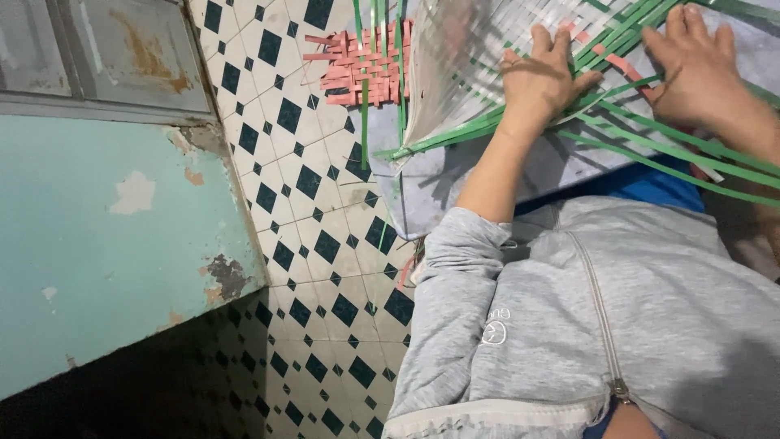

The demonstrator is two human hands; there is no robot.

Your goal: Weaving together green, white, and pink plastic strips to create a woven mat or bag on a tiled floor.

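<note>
Floor [309, 244]: white tiles with dark diamonds, beside a peeling teal wall [106, 244]. Two woven pieces: one small pink mat [361, 69] on the floor, one large silver mat [471, 73] on your lap. Your left hand [543, 77] and right hand [699, 69] press flat on its green strips [650, 154], fingers spread, gripping nothing.

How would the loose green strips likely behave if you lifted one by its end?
Probably floppy: the green strips are long, thin and flat, trailing off the woven mat. Likely light. Possibly slippery, as they look glossy.
</note>
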